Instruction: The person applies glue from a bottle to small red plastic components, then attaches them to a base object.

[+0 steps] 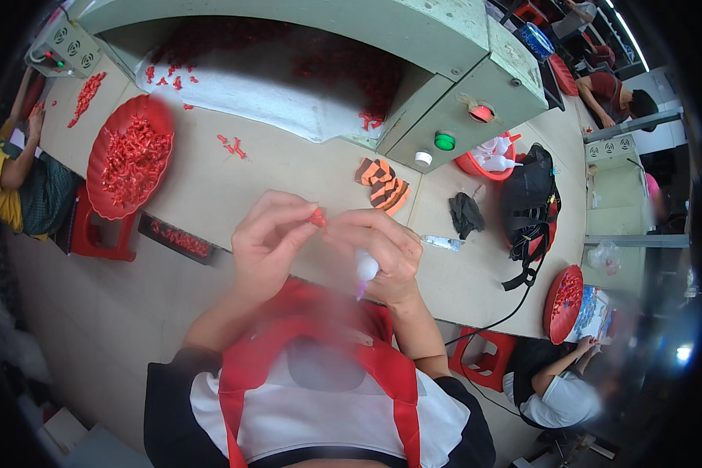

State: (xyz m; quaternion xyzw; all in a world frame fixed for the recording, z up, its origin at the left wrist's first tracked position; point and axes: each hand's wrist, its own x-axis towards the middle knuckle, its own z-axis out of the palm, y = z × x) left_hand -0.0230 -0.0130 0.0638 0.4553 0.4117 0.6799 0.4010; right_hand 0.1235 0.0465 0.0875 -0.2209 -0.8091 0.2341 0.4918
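Observation:
Thumb and fingertips of my left hand (269, 242) pinch a small red plastic piece (317, 218) above the near edge of the table. Facing it, my right hand (386, 253) is closed around a small white bottle (366, 265) with a purple end pointing down. Its fingertips come close to the red piece; a blur over the middle of the picture hides whether they touch it. Beyond my hands, a few loose red pieces (232, 147) lie on the table. To the left stands a red scalloped bowl (101, 183) heaped with similar red pieces.
A pale green machine (444, 86) with buttons spans the back, red pieces inside its opening. Striped cloth (384, 186), dark cloth (466, 216), a basket of white bottles (468, 162) and a black bag (529, 203) lie to the right. Co-workers sit at both sides.

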